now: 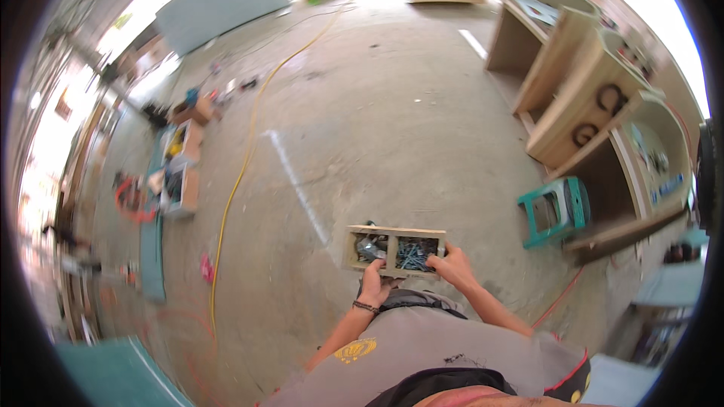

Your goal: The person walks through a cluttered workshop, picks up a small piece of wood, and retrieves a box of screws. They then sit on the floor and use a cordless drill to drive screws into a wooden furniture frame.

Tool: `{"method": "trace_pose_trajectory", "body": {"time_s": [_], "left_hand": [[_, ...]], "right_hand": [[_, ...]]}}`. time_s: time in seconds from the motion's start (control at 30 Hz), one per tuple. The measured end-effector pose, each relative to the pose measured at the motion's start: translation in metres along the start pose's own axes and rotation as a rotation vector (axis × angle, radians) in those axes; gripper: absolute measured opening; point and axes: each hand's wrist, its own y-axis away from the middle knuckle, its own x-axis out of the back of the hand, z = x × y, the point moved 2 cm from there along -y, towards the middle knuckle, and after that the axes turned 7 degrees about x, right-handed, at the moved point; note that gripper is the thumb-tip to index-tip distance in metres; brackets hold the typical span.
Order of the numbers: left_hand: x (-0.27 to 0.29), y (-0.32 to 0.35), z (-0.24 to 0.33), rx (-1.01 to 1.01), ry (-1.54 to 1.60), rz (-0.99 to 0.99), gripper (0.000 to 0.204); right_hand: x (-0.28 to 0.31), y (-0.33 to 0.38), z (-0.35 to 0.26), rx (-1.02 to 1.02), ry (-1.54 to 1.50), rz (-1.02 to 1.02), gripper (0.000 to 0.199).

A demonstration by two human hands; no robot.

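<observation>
A small wooden box with two compartments is held level in front of my waist. Dark and silvery hardware, too small to name, fills its left compartment; loose screws lie in the right one. My left hand grips the near wall by the left compartment, thumb over the rim. My right hand holds the right end, with its thumb reaching over the edge by the screws. The fingers beneath the box are hidden.
A green stool stands at right before curved wooden cabinets. A yellow hose runs along the concrete floor to my left. Beyond it sit wooden boxes of tools. A large pale-blue panel leans at the far left.
</observation>
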Motion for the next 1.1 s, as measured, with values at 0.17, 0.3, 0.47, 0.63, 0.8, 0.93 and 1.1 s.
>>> {"method": "trace_pose_trajectory", "body": {"time_s": [0.17, 0.3, 0.47, 0.63, 0.8, 0.93, 1.1], "left_hand": [[-0.056, -0.08, 0.173, 0.022, -0.178, -0.015, 0.043], [-0.097, -0.15, 0.303, 0.037, -0.306, -0.099, 0.037], [-0.153, -0.202, 0.444, 0.035, -0.347, -0.073, 0.038], [-0.176, -0.293, 0.585, 0.066, -0.349, -0.072, 0.037], [-0.194, -0.381, 0.733, 0.119, -0.273, -0.1, 0.038], [-0.194, -0.429, 0.867, -0.012, -0.159, 0.001, 0.037], [-0.172, -0.489, 1.01, -0.089, 0.026, 0.004, 0.038]], "right_hand": [[-0.03, -0.144, -0.065, -0.043, -0.033, 0.149, 0.058], [-0.033, -0.236, -0.165, -0.088, -0.132, 0.226, 0.058], [-0.034, -0.368, -0.255, -0.051, -0.035, 0.3, 0.057], [-0.056, -0.51, -0.329, -0.147, -0.091, 0.218, 0.058], [-0.084, -0.675, -0.414, -0.102, -0.061, 0.195, 0.056], [-0.114, -0.79, -0.522, -0.083, -0.03, 0.034, 0.059], [-0.16, -0.919, -0.646, 0.047, 0.161, -0.095, 0.063]]}}
